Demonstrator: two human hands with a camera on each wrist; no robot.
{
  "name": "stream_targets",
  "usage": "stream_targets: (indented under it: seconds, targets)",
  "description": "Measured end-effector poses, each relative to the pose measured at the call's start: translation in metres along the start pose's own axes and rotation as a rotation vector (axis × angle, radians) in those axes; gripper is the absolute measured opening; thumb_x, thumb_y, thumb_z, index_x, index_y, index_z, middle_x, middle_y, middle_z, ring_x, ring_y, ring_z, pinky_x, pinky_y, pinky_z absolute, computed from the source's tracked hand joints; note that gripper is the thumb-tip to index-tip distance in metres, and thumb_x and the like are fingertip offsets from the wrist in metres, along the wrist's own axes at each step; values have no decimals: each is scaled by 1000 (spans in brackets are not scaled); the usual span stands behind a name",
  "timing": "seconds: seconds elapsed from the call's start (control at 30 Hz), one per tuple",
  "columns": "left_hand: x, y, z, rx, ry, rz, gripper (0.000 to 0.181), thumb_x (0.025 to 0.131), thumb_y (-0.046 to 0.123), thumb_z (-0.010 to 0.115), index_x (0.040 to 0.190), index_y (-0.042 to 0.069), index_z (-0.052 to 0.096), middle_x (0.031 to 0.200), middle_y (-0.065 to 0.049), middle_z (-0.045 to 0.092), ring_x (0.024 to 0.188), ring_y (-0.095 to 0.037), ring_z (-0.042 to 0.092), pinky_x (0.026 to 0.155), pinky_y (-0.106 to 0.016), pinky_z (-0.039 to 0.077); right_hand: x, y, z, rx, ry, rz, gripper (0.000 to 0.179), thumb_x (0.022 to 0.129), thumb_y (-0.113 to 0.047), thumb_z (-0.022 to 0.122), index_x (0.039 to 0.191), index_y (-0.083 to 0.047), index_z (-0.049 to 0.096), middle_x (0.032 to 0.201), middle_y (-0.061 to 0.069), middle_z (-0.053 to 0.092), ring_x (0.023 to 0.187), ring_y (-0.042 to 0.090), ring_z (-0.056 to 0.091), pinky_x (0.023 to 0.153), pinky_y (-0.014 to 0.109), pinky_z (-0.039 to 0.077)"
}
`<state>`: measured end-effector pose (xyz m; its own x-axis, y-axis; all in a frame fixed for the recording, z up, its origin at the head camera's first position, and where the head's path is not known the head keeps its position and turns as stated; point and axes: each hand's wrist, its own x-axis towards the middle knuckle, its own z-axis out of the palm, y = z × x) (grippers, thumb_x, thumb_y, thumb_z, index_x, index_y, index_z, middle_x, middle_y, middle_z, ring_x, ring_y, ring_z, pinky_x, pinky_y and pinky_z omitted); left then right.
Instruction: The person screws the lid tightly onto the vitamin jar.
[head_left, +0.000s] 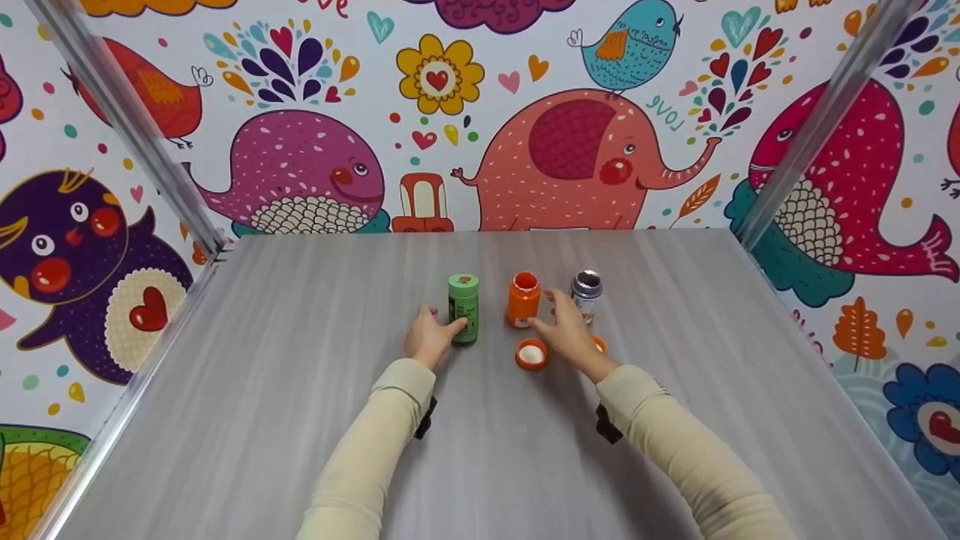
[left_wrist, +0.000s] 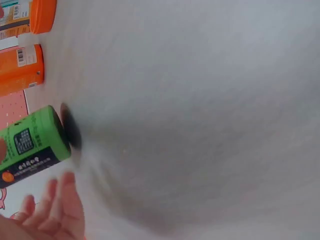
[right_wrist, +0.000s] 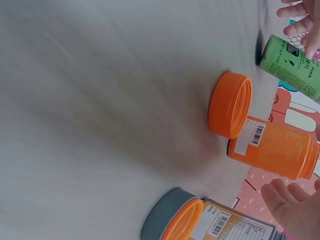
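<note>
A green cylindrical can (head_left: 463, 307) with its lid on stands in front of my left hand (head_left: 429, 337). The left thumb overlaps the can's front, while the other fingers stay apart from its left side; in the left wrist view they are extended beside its base. My right hand (head_left: 566, 334) is just right of an uncapped orange bottle (head_left: 523, 301), fingers spread, with a gap to the bottle in the right wrist view. Behind that hand stands an uncapped silver-grey bottle (head_left: 587, 289). An orange cap (right_wrist: 227, 105) lies before the orange bottle, its pale inside facing up.
A second cap (right_wrist: 167, 220), grey outside and orange inside, lies before the silver-grey bottle, mostly hidden by the right hand in the head view. The grey table (head_left: 337, 300) meets a wall with cartoon animals (head_left: 562, 165). Metal posts (head_left: 814, 135) rise at the corners.
</note>
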<state>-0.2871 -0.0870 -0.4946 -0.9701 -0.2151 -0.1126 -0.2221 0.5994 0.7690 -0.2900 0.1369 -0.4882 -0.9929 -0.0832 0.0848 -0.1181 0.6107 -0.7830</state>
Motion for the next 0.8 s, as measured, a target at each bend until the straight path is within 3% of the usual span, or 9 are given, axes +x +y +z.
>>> stream_targets:
  seconds: [0.13, 0.37, 0.43, 0.67, 0.8]
  targets:
    - [4, -3, 6, -40, -27, 58, 71, 80, 33, 69, 136, 3, 37, 131, -18, 48, 118, -31, 48, 96, -42, 40, 2, -3, 1, -1, -5, -21, 62, 83, -16, 66, 134, 1, 35, 134, 21, 40, 117, 36, 46, 98, 45, 39]
    - [3, 0, 15, -52, -68, 133, 66, 79, 24, 72, 133, 3, 41, 128, -16, 52, 118, -29, 49, 97, -41, 39, 5, -6, 4, -32, 14, -123, 61, 82, -12, 68, 132, 3, 38, 130, 22, 44, 109, 37, 51, 94, 43, 42]
    - [3, 1, 16, -60, -59, 147, 65, 79, 21, 72, 132, 0, 42, 127, -17, 52, 118, -30, 49, 98, -41, 39, 6, -7, 4, -30, 9, -112, 61, 82, -13, 68, 133, 1, 38, 131, 21, 44, 109, 36, 51, 95, 43, 42]
    - [10, 3, 18, -77, -7, 128, 61, 79, 18, 72, 129, -1, 44, 126, -18, 53, 117, -30, 49, 99, -42, 37, 8, -9, 5, -49, 8, -107, 60, 83, -13, 67, 133, 3, 39, 126, 20, 46, 107, 34, 50, 94, 43, 42]
    - [14, 4, 20, -83, 30, 110, 59, 79, 19, 72, 128, 0, 45, 124, -18, 54, 116, -31, 50, 98, -41, 38, 10, -10, 4, -43, -1, -59, 60, 84, -13, 66, 135, 2, 37, 125, 19, 46, 108, 33, 48, 95, 43, 41]
